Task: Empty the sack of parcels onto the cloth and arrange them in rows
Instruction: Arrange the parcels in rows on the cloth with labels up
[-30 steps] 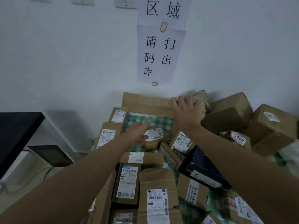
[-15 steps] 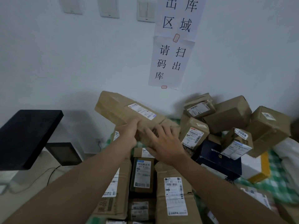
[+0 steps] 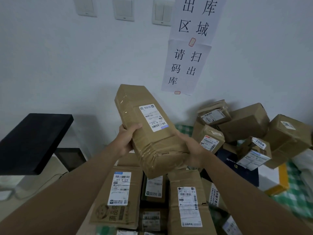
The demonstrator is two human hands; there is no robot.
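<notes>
I hold a long brown cardboard parcel (image 3: 149, 129) with a white label up in the air, its far end tilted toward the wall. My left hand (image 3: 126, 139) grips its left side, thumb on top. My right hand (image 3: 193, 148) grips its right lower corner. Below lie several flat parcels side by side, among them a labelled box (image 3: 118, 197) and a taped parcel (image 3: 188, 200). A loose heap of boxes (image 3: 243, 122) sits at the right on the green checked cloth (image 3: 294, 195). No sack is in view.
A white wall with paper signs (image 3: 188, 63) and light switches stands close behind the parcels. A black tabletop (image 3: 32, 139) juts in at the left, with cables on the floor beneath. A dark blue box (image 3: 230, 160) and a white-and-yellow parcel (image 3: 274, 182) lie at the right.
Both hands took the long parcel from beside the wall and lifted it up toward me, turning it from crosswise to pointing away. The view tilted upward.
</notes>
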